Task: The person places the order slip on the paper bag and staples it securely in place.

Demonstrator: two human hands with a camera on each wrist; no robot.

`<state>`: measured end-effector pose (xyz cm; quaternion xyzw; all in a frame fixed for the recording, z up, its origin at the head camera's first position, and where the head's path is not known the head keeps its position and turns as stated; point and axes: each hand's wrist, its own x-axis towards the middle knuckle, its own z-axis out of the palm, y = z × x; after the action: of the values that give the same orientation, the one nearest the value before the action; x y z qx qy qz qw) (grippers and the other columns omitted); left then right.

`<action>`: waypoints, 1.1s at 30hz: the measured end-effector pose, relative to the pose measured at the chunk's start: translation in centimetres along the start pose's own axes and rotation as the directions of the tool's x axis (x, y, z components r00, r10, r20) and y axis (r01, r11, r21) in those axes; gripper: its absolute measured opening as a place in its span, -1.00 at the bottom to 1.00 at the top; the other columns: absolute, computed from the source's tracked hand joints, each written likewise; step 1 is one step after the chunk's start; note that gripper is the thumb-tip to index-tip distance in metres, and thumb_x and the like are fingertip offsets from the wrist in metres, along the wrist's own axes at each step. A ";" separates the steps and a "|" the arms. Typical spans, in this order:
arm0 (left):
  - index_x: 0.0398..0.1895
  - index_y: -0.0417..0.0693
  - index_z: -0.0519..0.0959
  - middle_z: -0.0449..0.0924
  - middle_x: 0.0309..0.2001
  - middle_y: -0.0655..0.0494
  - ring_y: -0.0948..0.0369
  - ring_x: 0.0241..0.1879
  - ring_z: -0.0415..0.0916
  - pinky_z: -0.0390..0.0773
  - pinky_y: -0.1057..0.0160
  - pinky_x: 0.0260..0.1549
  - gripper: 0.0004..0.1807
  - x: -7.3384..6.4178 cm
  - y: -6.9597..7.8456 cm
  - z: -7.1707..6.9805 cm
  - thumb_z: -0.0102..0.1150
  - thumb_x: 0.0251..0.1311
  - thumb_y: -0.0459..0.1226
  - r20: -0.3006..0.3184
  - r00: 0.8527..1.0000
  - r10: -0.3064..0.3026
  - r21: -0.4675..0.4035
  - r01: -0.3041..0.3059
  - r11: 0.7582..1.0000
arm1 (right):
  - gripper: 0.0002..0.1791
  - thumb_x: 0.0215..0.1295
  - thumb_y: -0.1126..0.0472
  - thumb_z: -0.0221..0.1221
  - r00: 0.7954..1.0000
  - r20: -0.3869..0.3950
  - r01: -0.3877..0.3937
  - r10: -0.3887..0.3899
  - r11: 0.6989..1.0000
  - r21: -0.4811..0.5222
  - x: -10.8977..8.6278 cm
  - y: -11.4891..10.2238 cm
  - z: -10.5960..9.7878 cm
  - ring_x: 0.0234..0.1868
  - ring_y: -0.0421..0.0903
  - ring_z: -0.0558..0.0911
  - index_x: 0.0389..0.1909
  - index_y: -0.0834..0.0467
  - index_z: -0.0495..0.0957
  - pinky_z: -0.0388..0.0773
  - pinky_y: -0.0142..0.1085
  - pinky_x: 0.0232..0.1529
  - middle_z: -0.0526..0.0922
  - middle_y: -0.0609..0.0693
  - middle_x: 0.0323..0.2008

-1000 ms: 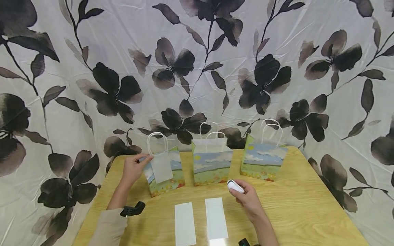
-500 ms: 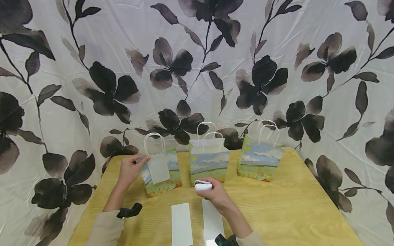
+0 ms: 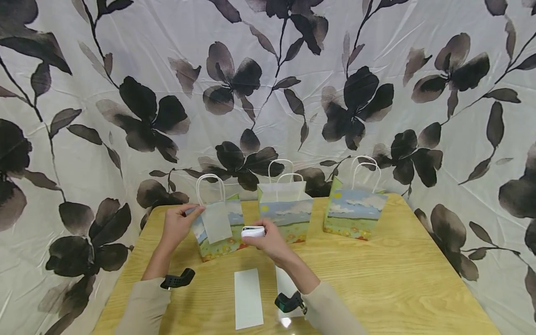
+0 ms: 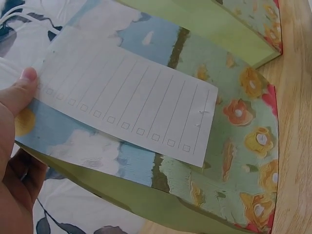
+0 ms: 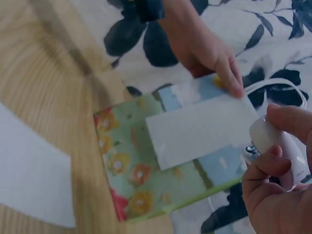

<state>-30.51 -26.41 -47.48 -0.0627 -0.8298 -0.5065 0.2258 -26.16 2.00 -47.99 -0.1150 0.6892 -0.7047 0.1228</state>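
Observation:
My left hand point(image 3: 177, 227) pinches a lined checklist slip point(image 4: 131, 102) against the front of the left paper bag point(image 4: 239, 161), near its top edge. The thumb lies on the slip and the fingers are behind the bag's wall. Checkboxes run down one side of the slip, and two small marks show near its lower end. In my right hand point(image 3: 272, 239) is a small white stapler point(image 3: 253, 231), gripped between thumb and fingers. It is in front of the bag's right side, apart from the slip in the right wrist view.
Two more landscape-print bags stand to the right, a middle bag point(image 3: 289, 218) and a right bag point(image 3: 353, 214). Nearer on the wooden table point(image 3: 398, 288) lie a blank-looking white slip point(image 3: 248, 298) and another slip point(image 3: 284, 279), partly under my right wrist. A floral curtain point(image 3: 310, 107) hangs behind.
My right hand has moved left with the stapler, from in front of the gap between the middle and right bags to beside the left bag. The left hand keeps its pinch.

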 end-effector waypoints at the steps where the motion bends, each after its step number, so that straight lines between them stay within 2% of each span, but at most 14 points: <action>1: -0.32 -0.14 0.77 0.67 -0.47 0.07 0.29 -0.74 0.08 0.19 0.27 -0.72 -0.79 0.0 -0.1 -0.1 0.39 0.15 -0.16 0.001 1.000 -0.001 0.001 0.001 1.000 | -0.51 0.11 0.35 0.38 1.000 -0.001 0.006 -0.006 1.000 0.012 0.3 -0.3 0.4 -0.19 -0.02 0.49 0.06 0.30 0.45 0.51 -0.28 -0.34 0.47 0.13 -0.05; 6: -0.32 -0.15 0.76 0.67 -0.47 0.09 0.30 -0.74 0.09 0.20 0.29 -0.72 -0.80 -0.4 -0.5 -0.4 0.39 0.15 -0.18 -0.018 1.000 -0.001 0.004 0.001 1.000 | -0.47 0.04 0.43 0.40 1.000 -0.001 0.026 -0.026 0.997 0.072 2.0 -1.7 2.3 -0.10 0.00 0.54 0.08 0.32 0.50 0.58 -0.24 -0.22 0.50 0.14 -0.02; 11: -0.31 -0.21 0.75 0.69 -0.41 -0.02 0.33 -0.63 0.34 0.35 0.40 -0.62 -0.81 -0.9 -0.8 -0.1 0.38 0.16 -0.23 0.005 1.000 0.006 -0.015 -0.006 1.000 | -0.45 0.08 0.47 0.35 0.999 0.033 0.020 -0.023 0.996 0.091 3.2 -3.0 3.6 -0.07 0.02 0.60 0.12 0.37 0.43 0.58 -0.21 -0.11 0.53 0.16 -0.05; 14: -0.29 -0.23 0.75 0.70 -0.36 -0.08 0.29 -0.53 0.48 0.44 0.41 -0.56 -0.82 -1.2 -0.9 0.0 0.37 0.18 -0.25 0.041 0.999 0.005 -0.032 -0.003 0.999 | -0.53 0.12 0.46 0.34 0.997 0.061 0.040 -0.044 0.997 0.065 3.8 -3.7 4.3 -0.12 -0.04 0.62 0.07 0.35 0.46 0.59 -0.25 -0.14 0.58 0.12 -0.10; 17: -0.30 -0.22 0.75 0.70 -0.36 -0.08 0.28 -0.50 0.50 0.46 0.41 -0.55 -0.83 -1.2 -0.7 -0.1 0.37 0.17 -0.25 0.025 1.000 0.007 -0.024 -0.006 1.000 | -0.59 0.17 0.40 0.33 0.987 0.107 0.120 -0.117 0.993 -0.017 4.6 -4.4 5.1 -0.19 -0.11 0.60 0.04 0.29 0.48 0.57 -0.34 -0.22 0.59 0.06 -0.16; 19: -0.32 -0.21 0.75 0.70 -0.36 -0.07 0.31 -0.55 0.47 0.45 0.42 -0.58 -0.83 -1.1 -0.6 -0.1 0.37 0.17 -0.26 0.003 1.000 0.012 -0.007 -0.012 1.000 | -0.59 0.20 0.36 0.33 0.972 0.140 0.203 -0.190 0.975 -0.092 5.2 -4.7 5.5 -0.22 -0.09 0.57 0.06 0.27 0.48 0.53 -0.36 -0.27 0.58 0.06 -0.16; 21: -0.33 -0.21 0.75 0.70 -0.37 -0.07 0.31 -0.61 0.42 0.42 0.41 -0.62 -0.84 -0.7 -0.6 -0.1 0.38 0.16 -0.26 -0.009 1.000 0.025 0.002 -0.025 1.000 | -0.56 0.22 0.35 0.32 0.950 0.169 0.291 -0.264 0.943 -0.162 5.9 -4.9 5.7 -0.23 -0.05 0.56 0.10 0.26 0.46 0.50 -0.35 -0.30 0.56 0.10 -0.13; 24: -0.30 -0.19 0.76 0.70 -0.34 -0.07 0.29 -0.62 0.44 0.45 0.40 -0.63 -0.81 -0.2 -0.6 0.3 0.37 0.17 -0.22 0.012 0.999 0.038 -0.010 -0.038 0.999 | -0.55 0.23 0.38 0.30 0.927 0.185 0.365 -0.326 0.898 -0.244 6.8 -4.9 5.6 -0.26 -0.02 0.55 0.12 0.26 0.43 0.48 -0.34 -0.33 0.55 0.14 -0.11; 28: -0.29 -0.18 0.76 0.70 -0.32 -0.07 0.27 -0.56 0.50 0.50 0.38 -0.58 -0.80 0.1 -0.7 0.6 0.36 0.18 -0.21 0.032 0.999 0.039 -0.031 -0.038 0.999 | -0.54 0.23 0.40 0.29 0.916 0.212 0.394 -0.340 0.860 -0.323 7.8 -4.9 5.4 -0.34 -0.08 0.56 0.12 0.25 0.38 0.49 -0.38 -0.35 0.54 0.11 -0.14; 29: -0.31 -0.18 0.76 0.71 -0.33 -0.06 0.29 -0.57 0.48 0.48 0.40 -0.59 -0.81 0.0 -0.6 0.6 0.37 0.17 -0.21 0.023 0.999 0.045 -0.039 -0.044 0.998 | -0.53 0.24 0.40 0.28 0.913 0.230 0.401 -0.338 0.850 -0.343 8.0 -4.9 5.5 -0.34 -0.09 0.56 0.13 0.25 0.37 0.49 -0.39 -0.35 0.53 0.10 -0.15; 31: -0.32 -0.21 0.76 0.70 -0.35 -0.10 0.31 -0.62 0.39 0.42 0.40 -0.63 -0.84 -0.2 0.6 0.2 0.36 0.17 -0.27 0.009 0.999 0.050 -0.035 -0.050 0.998 | -0.50 0.26 0.39 0.27 0.901 0.275 0.423 -0.336 0.823 -0.380 8.5 -5.2 5.7 -0.34 -0.09 0.57 0.17 0.26 0.33 0.50 -0.40 -0.33 0.52 0.10 -0.14; 33: -0.32 -0.23 0.75 0.70 -0.35 -0.11 0.35 -0.68 0.29 0.35 0.41 -0.67 -0.87 -0.2 0.7 -0.2 0.35 0.18 -0.31 0.002 0.998 0.060 -0.033 -0.060 0.998 | -0.49 0.27 0.37 0.26 0.888 0.316 0.448 -0.334 0.784 -0.430 9.0 -5.5 6.0 -0.34 -0.10 0.57 0.19 0.27 0.30 0.50 -0.40 -0.34 0.52 0.10 -0.16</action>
<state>-30.05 -26.20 -46.93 -0.0920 -0.8193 -0.5131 0.2386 -32.75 -6.58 -42.37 -0.3616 0.7878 -0.4984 0.0163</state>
